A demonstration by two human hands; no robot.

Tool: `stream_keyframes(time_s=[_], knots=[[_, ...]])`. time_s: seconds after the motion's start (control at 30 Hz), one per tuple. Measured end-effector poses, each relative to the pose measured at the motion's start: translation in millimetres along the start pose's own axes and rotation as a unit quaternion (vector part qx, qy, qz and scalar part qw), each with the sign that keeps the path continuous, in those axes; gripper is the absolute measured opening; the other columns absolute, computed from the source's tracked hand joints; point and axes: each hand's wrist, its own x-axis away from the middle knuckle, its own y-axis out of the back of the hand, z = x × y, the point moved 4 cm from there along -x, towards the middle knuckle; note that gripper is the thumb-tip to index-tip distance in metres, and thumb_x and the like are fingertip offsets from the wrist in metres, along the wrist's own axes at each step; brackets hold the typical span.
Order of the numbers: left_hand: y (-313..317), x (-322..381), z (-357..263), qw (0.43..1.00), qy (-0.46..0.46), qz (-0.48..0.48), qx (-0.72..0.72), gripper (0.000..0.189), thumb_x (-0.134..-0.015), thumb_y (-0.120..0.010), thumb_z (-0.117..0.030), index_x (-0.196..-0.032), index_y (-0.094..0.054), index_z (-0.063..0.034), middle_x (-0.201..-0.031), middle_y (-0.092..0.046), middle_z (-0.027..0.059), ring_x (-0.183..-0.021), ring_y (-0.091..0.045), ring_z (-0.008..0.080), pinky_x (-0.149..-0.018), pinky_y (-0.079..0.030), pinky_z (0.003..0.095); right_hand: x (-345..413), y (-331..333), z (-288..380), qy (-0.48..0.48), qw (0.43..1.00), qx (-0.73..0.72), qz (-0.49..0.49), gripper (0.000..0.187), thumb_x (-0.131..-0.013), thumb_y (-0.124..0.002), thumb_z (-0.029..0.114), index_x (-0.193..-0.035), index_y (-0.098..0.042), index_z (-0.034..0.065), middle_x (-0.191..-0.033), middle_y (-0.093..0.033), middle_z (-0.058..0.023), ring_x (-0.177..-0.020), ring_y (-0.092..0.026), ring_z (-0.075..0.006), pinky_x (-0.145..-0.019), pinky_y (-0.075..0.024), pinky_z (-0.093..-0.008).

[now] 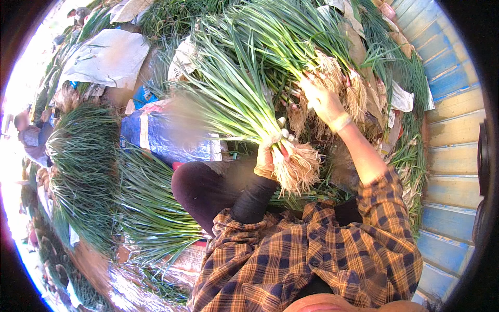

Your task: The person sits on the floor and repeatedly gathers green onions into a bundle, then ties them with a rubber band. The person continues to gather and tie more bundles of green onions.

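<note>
My left hand (267, 160), in a tan glove, is closed round the base of a bunch of green-leaved allium plants (241, 93), likely young garlic or green onions. Pale bulbs and a beard of roots (294, 167) stick out below the grip, while the long leaves fan towards the upper left. My right hand (319, 99), also gloved, reaches to the root end of a pile of similar plants (280, 43). Its fingers touch stems by the pinkish bulbs; whether they grip any is hidden.
At left lie large bundles of green leaves (85, 171) and a blue plastic-wrapped bundle (167, 136). A white sack (105, 58) lies at upper left. A corrugated metal panel (452, 175) stands along the right. Another person (35, 136) is at the far left edge.
</note>
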Motion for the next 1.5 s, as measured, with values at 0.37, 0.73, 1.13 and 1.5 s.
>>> stream_keyframes(time_s=[0.37,0.73,1.13,1.5], knots=[[6,-5,-9,0.997,-0.006,0.008,-0.073,0.040,-0.083,-0.065,-0.013,-0.119,-0.049,-0.0074,-0.101,-0.060,0.0099,-0.093,-0.060,0.0268,-0.082,-0.052,0.0399,-17,28,36,0.130,0.966,0.141,-0.174,0.029,-0.084,-0.066,0.036,-0.079,-0.063,0.0072,-0.067,-0.063,-0.0128,-0.060,-0.062,-0.0323,-0.056,-0.0477,-0.0407],[-9,-4,-1,0.979,0.008,-0.053,-0.196,0.037,-0.087,-0.057,-0.022,-0.109,-0.056,0.0082,-0.088,-0.067,0.0222,-0.059,-0.064,0.0190,-0.047,-0.054,0.0249,28,-39,15,-0.061,0.992,-0.069,0.086,0.047,-0.092,-0.059,0.049,-0.085,-0.068,0.0039,-0.069,-0.062,-0.0065,-0.061,-0.057,-0.0127,-0.056,-0.0456,-0.0306],[18,6,11,0.997,0.020,-0.067,-0.031,0.040,-0.076,-0.061,-0.004,-0.115,-0.054,0.0008,-0.103,-0.062,0.0149,-0.095,-0.063,0.0294,-0.084,-0.055,0.0409,17,-108,-20,-0.310,0.662,-0.675,0.101,0.032,-0.090,-0.062,0.015,-0.121,-0.059,0.0053,-0.109,-0.066,-0.0089,-0.086,-0.065,-0.0201,-0.072,-0.0542,-0.0329],[11,10,14,0.983,0.090,-0.137,-0.083,0.027,-0.077,-0.063,-0.005,-0.101,-0.061,0.0070,-0.079,-0.066,0.0142,-0.063,-0.066,0.0244,-0.057,-0.059,0.0332,73,-41,35,-0.093,0.829,-0.549,-0.047,0.027,-0.102,-0.047,0.031,-0.090,-0.056,0.0086,-0.071,-0.049,0.0022,-0.051,-0.041,-0.0042,-0.050,-0.0433,-0.0242]])
